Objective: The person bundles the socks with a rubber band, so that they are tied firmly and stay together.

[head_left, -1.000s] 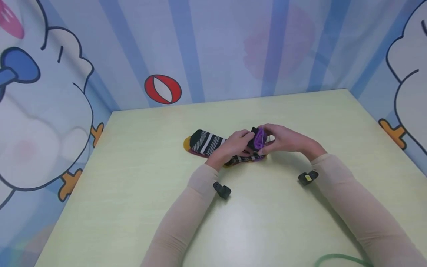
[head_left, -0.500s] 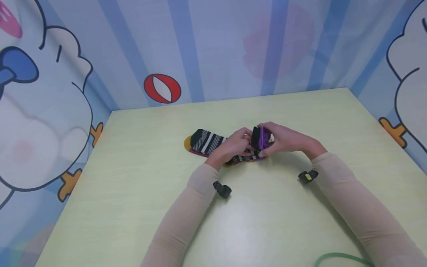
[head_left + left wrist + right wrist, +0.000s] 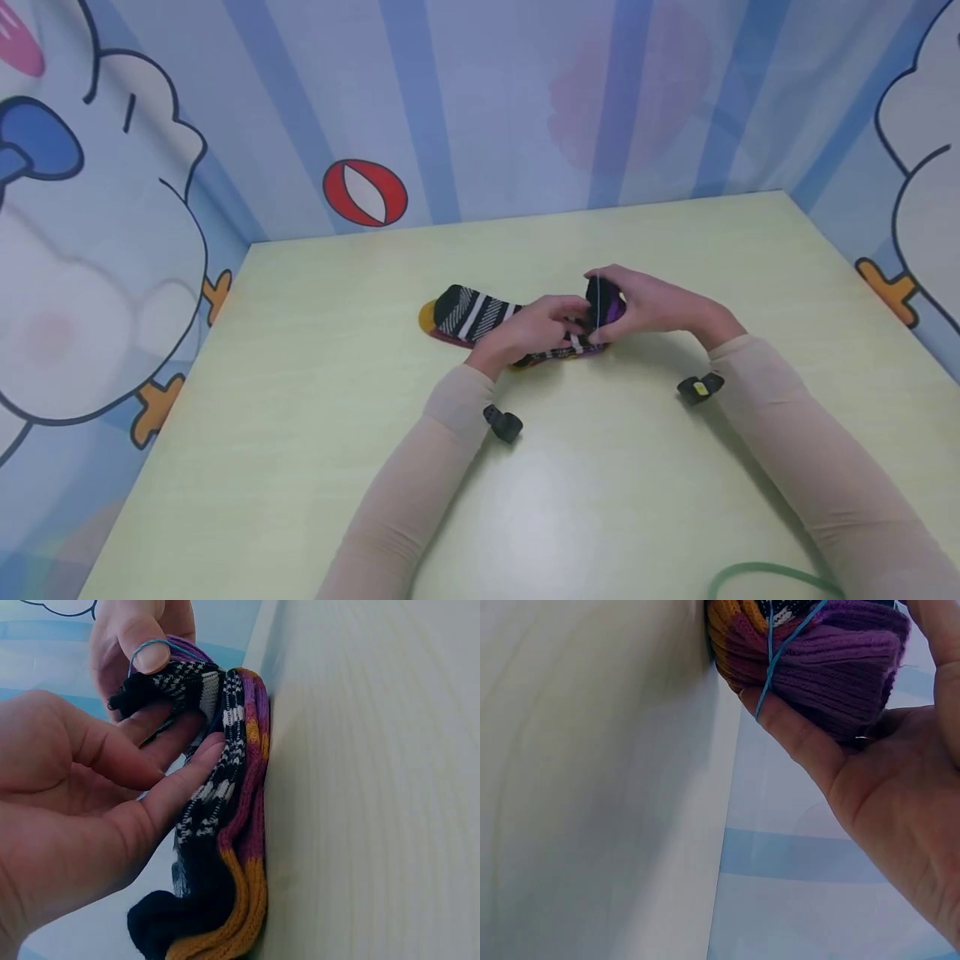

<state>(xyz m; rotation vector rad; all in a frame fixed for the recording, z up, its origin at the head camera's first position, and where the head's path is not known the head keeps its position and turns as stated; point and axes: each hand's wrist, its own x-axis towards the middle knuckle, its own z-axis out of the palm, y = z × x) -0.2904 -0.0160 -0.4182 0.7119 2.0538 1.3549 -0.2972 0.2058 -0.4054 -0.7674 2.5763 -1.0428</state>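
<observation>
Your desk (image 3: 300, 467) carries the pair of socks (image 3: 480, 318) near its middle, stacked one on the other, toes pointing to your left, and over the last second the cuff end has gone from a raised, open purple fold (image 3: 832, 660) to a tighter bundle tucked down against the pile, which suggests the rolled end is closing rather than opening out. Your right hand (image 3: 660, 304) curls round that purple cuff, thumb on top and fingers beneath, while your left hand (image 3: 528, 329) lies on the striped leg with fingers nearly straight, pressing it flat just beside the fold. A thin blue thread or band (image 3: 776, 675) crosses the purple knit and loops over your right thumb (image 3: 150, 654); whether it belongs to the sock or is a separate elastic is hard to say. From your head view the cuff is mostly hidden behind your right fingers. The lower sock shows only as a purple and mustard edge (image 3: 251, 847) against the desk.
</observation>
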